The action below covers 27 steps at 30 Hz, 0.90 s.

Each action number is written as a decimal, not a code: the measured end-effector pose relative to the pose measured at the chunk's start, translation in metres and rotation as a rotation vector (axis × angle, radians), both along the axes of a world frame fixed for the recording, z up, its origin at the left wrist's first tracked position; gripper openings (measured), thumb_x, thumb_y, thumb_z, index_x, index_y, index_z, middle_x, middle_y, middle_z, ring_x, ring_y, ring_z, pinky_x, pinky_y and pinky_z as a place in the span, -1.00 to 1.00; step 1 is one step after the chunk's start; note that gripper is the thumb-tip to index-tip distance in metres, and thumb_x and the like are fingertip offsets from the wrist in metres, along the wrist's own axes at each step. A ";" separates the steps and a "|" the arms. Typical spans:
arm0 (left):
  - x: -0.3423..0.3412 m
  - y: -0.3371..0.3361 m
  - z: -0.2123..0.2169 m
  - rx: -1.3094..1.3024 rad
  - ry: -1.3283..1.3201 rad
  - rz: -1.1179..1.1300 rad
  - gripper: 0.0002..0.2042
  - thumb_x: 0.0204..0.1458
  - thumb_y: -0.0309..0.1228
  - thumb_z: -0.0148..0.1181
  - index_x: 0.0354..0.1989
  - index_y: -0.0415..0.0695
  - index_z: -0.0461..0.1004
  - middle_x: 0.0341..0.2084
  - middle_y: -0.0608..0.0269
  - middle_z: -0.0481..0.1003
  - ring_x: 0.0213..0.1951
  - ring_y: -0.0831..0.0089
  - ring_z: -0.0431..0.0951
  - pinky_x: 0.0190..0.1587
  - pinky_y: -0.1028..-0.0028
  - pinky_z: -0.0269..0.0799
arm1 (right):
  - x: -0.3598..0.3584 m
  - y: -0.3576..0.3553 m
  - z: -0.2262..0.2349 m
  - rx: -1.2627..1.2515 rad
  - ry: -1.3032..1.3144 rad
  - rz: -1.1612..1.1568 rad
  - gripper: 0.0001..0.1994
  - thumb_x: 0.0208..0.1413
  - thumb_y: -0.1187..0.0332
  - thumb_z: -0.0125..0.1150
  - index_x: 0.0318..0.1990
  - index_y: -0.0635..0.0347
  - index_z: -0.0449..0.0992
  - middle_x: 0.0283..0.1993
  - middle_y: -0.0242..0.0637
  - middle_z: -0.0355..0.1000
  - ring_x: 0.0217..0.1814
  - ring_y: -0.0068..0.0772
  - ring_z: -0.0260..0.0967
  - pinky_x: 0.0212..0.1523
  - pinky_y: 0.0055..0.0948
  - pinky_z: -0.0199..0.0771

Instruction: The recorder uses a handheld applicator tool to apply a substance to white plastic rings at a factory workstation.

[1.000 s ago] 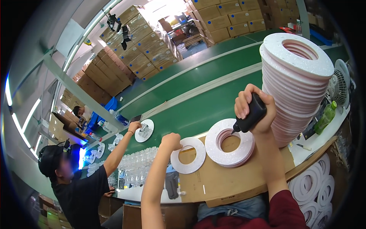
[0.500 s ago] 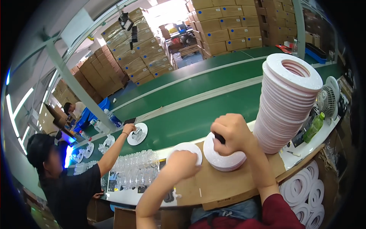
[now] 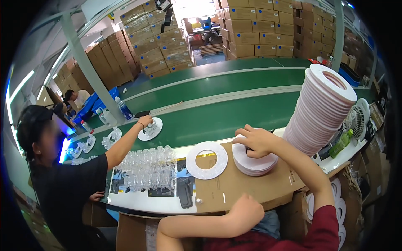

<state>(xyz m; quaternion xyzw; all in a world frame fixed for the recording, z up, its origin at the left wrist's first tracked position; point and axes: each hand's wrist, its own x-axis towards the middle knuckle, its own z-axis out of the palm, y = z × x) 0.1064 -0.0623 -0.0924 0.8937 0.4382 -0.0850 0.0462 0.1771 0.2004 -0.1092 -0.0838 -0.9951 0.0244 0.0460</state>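
Note:
My right hand (image 3: 256, 141) is over a short stack of flat white rings (image 3: 254, 169), its fingers curled around a small dark object (image 3: 250, 149) that is mostly hidden. The thumb side is close to the top ring. Near the table's front edge, in front of my body, my left hand (image 3: 248, 212) is closed with its fingers turned away. Whether anything is in it is hidden. Left of the short stack, a single white ring (image 3: 193, 162) lies flat on the brown cardboard (image 3: 236, 190). To the right a tall, leaning stack of white rings (image 3: 316, 113) rises from the table.
Rows of clear plastic pieces (image 3: 146, 167) stand left of the single ring. A co-worker's hand (image 3: 145, 121) touches clear pieces on a white disc (image 3: 153, 133) on the green belt (image 3: 217, 119). A fan (image 3: 356, 121) and green bottle (image 3: 341, 143) stand right; more rings fill a box below.
My left hand has drawn back from the single ring toward my body, uncovering it. My right hand has lowered onto the short stack, its fingers loosening from a fist. The head view has shifted.

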 end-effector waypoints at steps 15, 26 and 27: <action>0.022 -0.010 -0.012 0.174 -0.016 -0.096 -0.87 0.01 -0.38 0.19 -0.36 -0.18 0.57 -0.45 0.20 0.59 -0.35 0.31 0.58 -0.25 0.40 0.39 | 0.012 -0.003 -0.037 0.026 0.055 0.056 -0.33 -0.13 0.31 0.11 0.30 -0.09 0.41 0.45 -0.09 0.17 0.34 0.12 0.15 0.37 0.04 0.19; 0.026 -0.011 -0.042 0.104 0.015 -0.155 -0.84 0.04 -0.36 0.18 -0.33 -0.17 0.57 -0.43 0.19 0.60 -0.31 0.29 0.60 -0.21 0.36 0.41 | 0.016 -0.010 0.038 -0.054 0.571 -0.038 -0.74 0.00 0.52 0.18 -0.11 0.19 0.56 0.04 -0.14 0.49 0.01 -0.08 0.42 0.07 -0.15 0.44; 0.027 -0.011 -0.046 0.084 0.024 -0.154 -0.84 0.05 -0.35 0.18 -0.32 -0.17 0.58 -0.42 0.20 0.60 -0.30 0.29 0.60 -0.20 0.35 0.41 | 0.019 -0.013 0.046 -0.063 0.574 -0.034 -0.74 0.00 0.52 0.18 -0.11 0.19 0.56 0.04 -0.14 0.49 0.01 -0.08 0.42 0.07 -0.15 0.44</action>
